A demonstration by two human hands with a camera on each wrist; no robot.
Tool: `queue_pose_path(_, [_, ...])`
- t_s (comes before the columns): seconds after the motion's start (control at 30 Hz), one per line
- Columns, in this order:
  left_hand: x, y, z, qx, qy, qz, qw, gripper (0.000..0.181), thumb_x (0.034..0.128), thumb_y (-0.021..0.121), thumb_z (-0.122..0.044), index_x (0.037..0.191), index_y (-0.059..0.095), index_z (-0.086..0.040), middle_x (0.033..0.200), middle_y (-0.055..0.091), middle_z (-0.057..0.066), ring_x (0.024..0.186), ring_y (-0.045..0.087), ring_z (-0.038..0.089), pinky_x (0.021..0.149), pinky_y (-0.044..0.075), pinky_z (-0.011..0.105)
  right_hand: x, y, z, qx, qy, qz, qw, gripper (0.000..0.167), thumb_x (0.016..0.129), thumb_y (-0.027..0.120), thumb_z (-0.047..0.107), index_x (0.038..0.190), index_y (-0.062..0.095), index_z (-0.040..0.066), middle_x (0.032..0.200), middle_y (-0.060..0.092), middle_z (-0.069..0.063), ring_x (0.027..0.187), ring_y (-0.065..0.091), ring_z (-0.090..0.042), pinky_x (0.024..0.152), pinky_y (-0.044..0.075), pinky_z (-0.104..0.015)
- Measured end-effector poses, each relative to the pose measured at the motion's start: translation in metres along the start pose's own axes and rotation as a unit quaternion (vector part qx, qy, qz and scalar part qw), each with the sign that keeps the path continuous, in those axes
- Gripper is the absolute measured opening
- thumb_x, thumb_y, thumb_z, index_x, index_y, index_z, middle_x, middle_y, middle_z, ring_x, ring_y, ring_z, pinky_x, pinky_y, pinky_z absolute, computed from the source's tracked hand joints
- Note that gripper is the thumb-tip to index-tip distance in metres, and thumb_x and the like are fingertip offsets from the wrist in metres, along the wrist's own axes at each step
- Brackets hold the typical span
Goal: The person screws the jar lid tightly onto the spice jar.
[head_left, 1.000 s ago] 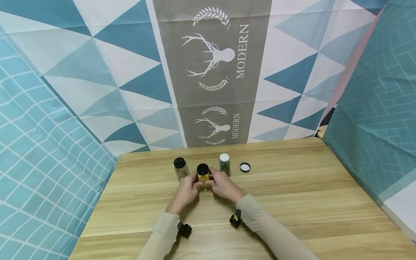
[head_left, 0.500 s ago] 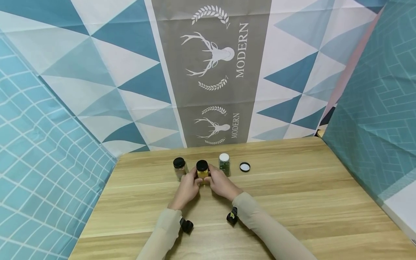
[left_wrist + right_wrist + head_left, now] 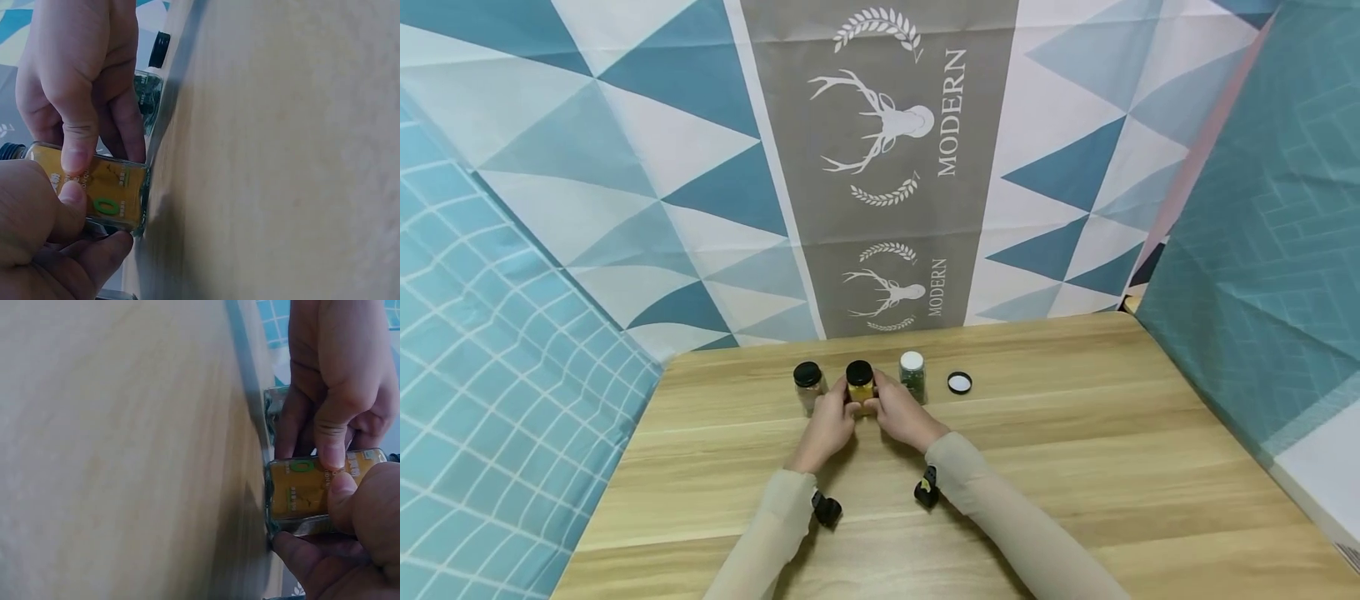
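Yellow jar (image 3: 861, 392): standing upright, centred in your grip.
Left hand (image 3: 830, 420), right hand (image 3: 901, 409): you're pinching its sides.
Jar feel: likely handling stiff, slick, breakable; best holding flat sides below lid (image 3: 859, 372).

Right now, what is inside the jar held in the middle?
Yellowish filling, kind unclear, shows through the held jar. The left grip and right grip cover parts of it; the black lid covers the mouth.
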State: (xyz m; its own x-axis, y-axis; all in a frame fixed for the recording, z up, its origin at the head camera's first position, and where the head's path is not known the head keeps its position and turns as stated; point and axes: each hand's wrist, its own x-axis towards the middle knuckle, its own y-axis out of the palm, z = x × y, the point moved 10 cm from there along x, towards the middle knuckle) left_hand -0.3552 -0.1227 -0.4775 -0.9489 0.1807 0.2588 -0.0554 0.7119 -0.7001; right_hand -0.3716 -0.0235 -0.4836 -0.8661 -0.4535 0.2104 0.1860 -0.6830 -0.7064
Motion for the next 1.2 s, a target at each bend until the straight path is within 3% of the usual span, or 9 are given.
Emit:
queue_pose_path(0.63, [0.003,0.0,0.0,0.002,-0.017,0.008,0.9998,0.049,0.0999,0.057,0.006,0.147,0.044,0.004,0.129,0.066,0.03,0.121,0.064,0.042,0.099,0.058,0.055,0.003,0.001,-0.002,-0.004,0.004,0.005,1.0,0.05,0.107,0.055,0.015,0.152,0.038,0.001,0.138,0.06,-0.022,0.131,0.059,-0.033,0.11,0.053,-0.044])
queue_pose_path(0.77, [0.0,-0.001,-0.002,-0.001,-0.018,0.002,0.9998,0.057,0.1017,0.056,0.002,0.153,0.032,0.009,0.131,0.064,0.033,0.117,0.066,0.042,0.097,0.059,0.054,0.001,0.0,-0.001,-0.012,0.002,-0.001,0.9999,0.052,0.107,0.054,0.017,0.154,0.036,0.002,0.139,0.06,-0.023,0.131,0.059,-0.033,0.11,0.054,-0.044])
queue_pose_path(0.83, [-0.003,-0.003,-0.002,-0.006,-0.028,-0.005,0.9996,0.067,0.1027,0.058,-0.003,0.157,0.022,0.011,0.131,0.064,0.034,0.103,0.072,0.036,0.09,0.062,0.047,0.0,0.0,0.0,-0.011,-0.007,-0.008,0.9999,0.053,0.107,0.055,0.015,0.155,0.036,0.001,0.138,0.061,-0.023,0.129,0.061,-0.034,0.109,0.055,-0.044])
queue_pose_path(0.9, [-0.008,-0.004,-0.004,-0.01,-0.037,-0.009,0.9992,0.076,0.1026,0.06,-0.009,0.158,0.013,0.014,0.126,0.065,0.034,0.079,0.073,0.026,0.075,0.063,0.037,-0.003,0.0,0.001,-0.016,-0.011,-0.015,0.9997,0.056,0.106,0.057,0.015,0.155,0.035,0.0,0.137,0.063,-0.024,0.126,0.063,-0.034,0.107,0.056,-0.043])
queue_pose_path(0.97, [-0.014,-0.005,-0.006,-0.018,-0.047,-0.007,0.9987,0.084,0.102,0.064,-0.015,0.158,0.009,0.014,0.113,0.069,0.032,0.059,0.065,0.018,0.059,0.059,0.03,-0.007,0.0,0.0,-0.021,-0.01,-0.018,0.9996,0.059,0.105,0.059,0.014,0.156,0.034,-0.002,0.136,0.063,-0.026,0.123,0.066,-0.035,0.105,0.058,-0.043])
queue_pose_path(1.03, [-0.019,-0.004,-0.008,-0.03,-0.052,-0.003,0.9982,0.088,0.1012,0.066,-0.019,0.159,0.008,0.013,0.104,0.07,0.03,0.047,0.057,0.018,0.048,0.053,0.028,-0.012,0.0,-0.002,-0.022,-0.004,-0.018,0.9996,0.061,0.105,0.061,0.014,0.156,0.032,-0.004,0.136,0.063,-0.028,0.121,0.067,-0.036,0.103,0.059,-0.043])
queue_pose_path(1.1, [-0.026,-0.004,-0.01,-0.037,-0.053,0.0,0.9979,0.089,0.1007,0.067,-0.02,0.159,0.009,0.013,0.11,0.07,0.031,0.061,0.07,0.026,0.055,0.06,0.03,-0.018,0.0,-0.003,-0.015,0.004,-0.013,0.9998,0.065,0.104,0.062,0.016,0.157,0.031,-0.006,0.139,0.06,-0.029,0.122,0.066,-0.038,0.104,0.058,-0.044])
queue_pose_path(1.17, [-0.032,-0.005,-0.01,-0.048,-0.057,0.001,0.9972,0.087,0.101,0.067,-0.019,0.159,0.01,0.013,0.131,0.063,0.035,0.094,0.076,0.037,0.079,0.066,0.038,-0.025,-0.001,-0.002,-0.007,0.007,-0.007,0.9999,0.068,0.103,0.063,0.017,0.157,0.029,-0.007,0.143,0.057,-0.03,0.127,0.063,-0.039,0.108,0.055,-0.046])
queue_pose_path(1.2, [-0.035,-0.005,-0.01,-0.053,-0.06,0.003,0.9968,0.086,0.1011,0.067,-0.018,0.159,0.01,0.013,0.14,0.056,0.036,0.111,0.071,0.04,0.092,0.063,0.042,-0.028,-0.001,-0.002,-0.003,0.012,-0.001,0.9999,0.069,0.103,0.063,0.018,0.158,0.028,-0.006,0.146,0.055,-0.029,0.13,0.06,-0.039,0.11,0.053,-0.047])
